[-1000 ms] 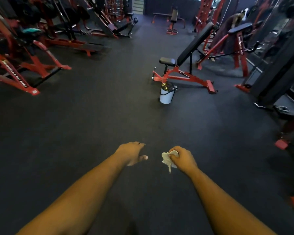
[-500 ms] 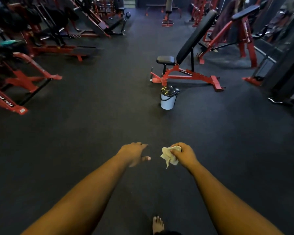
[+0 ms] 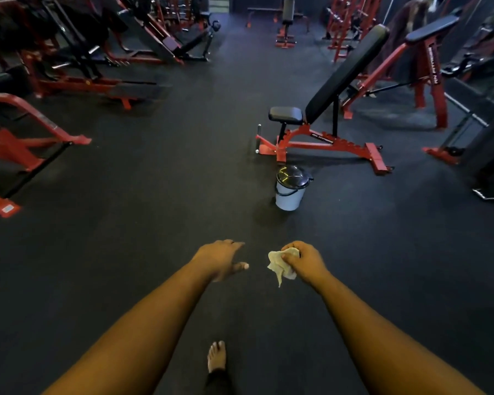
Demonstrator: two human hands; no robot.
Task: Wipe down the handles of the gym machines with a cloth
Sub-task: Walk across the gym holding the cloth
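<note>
Dark rubber floor (image 3: 154,223) fills most of the view, gym machines ringing it. Far beyond the left fingers, a row of red-framed machines (image 3: 77,81) w/ black pads runs along the left side; handles there too dark to pick out. Straight ahead of the right fingers, well apart, sits an incline bench (image 3: 325,121), red frame, black seat and long black backrest tilted up to the right. Past that, further right of the fingers, a red preacher-curl style station (image 3: 428,67) w/ a black pad on top. At the back, a smaller bench (image 3: 286,24), blurry.

Between bench and right fingers: a white bin (image 3: 290,192) w/ dark shiny lid, standing on the floor just in front of the bench's foot, nothing touching it.

Both forearms reach out low over the floor. Left hand (image 3: 220,258) palm-down, fingers loosely extended, thumb poking out toward the right hand, holding nothing. Right hand (image 3: 305,260) curled into a fist round the cloth (image 3: 281,265), a pale crumpled rag bunched at the thumb side of the fingers, a tail hanging down below the knuckles. Cloth is clear of every machine, in mid-air over bare floor, near the left thumb but not touching.

Below the fingers, between the forearms, one bare foot (image 3: 216,356) on the floor.
</note>
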